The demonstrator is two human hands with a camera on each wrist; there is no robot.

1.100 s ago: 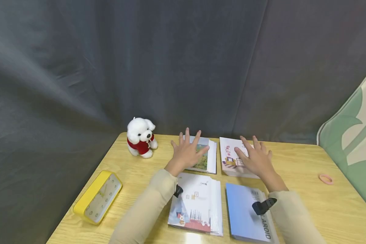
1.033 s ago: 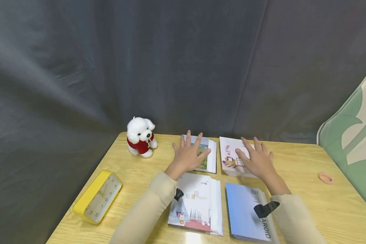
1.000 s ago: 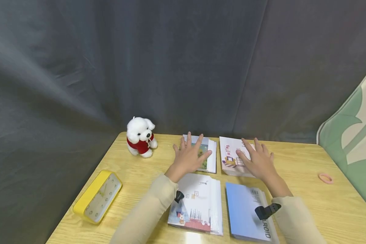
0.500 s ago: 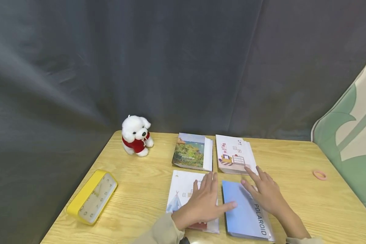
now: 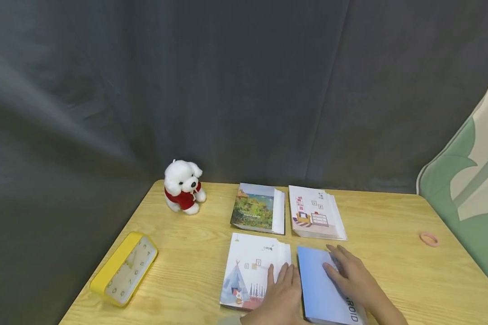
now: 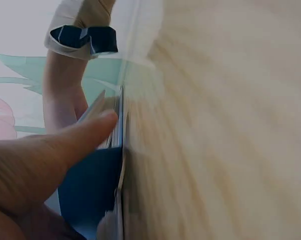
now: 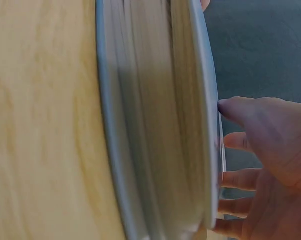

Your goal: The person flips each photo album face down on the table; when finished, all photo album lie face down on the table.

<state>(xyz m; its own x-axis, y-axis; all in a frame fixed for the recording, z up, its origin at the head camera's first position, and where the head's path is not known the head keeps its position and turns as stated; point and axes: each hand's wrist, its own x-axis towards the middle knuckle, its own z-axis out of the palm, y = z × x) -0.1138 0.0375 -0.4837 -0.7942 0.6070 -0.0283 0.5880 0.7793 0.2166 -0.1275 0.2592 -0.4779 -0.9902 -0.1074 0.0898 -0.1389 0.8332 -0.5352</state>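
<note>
In the head view my left hand (image 5: 282, 295) lies over the right side of a white photo album (image 5: 246, 257) with a tent drawing, its fingers straight. Beside it, my right hand (image 5: 354, 277) rests on a blue album (image 5: 315, 280) lettered along its right side, covering part of the lettering. The right wrist view has the page edges (image 7: 150, 115) of an album up close, with the right fingertips touching its cover. The left thumb (image 6: 85, 137) reaches toward an album's edge in the left wrist view. Part of the left hand is cut off below the head view.
Behind lie a landscape-covered album (image 5: 252, 210) and a white album with furniture drawings (image 5: 315, 214). A white plush dog (image 5: 183, 187) and a yellow clock (image 5: 124, 268) stand on the left of the wooden table (image 5: 187, 257). A pink ring (image 5: 429, 239) lies at right.
Both hands have drawn back from above the two far albums and come down onto the two near ones. The far albums are uncovered now. The head view has shifted slightly.
</note>
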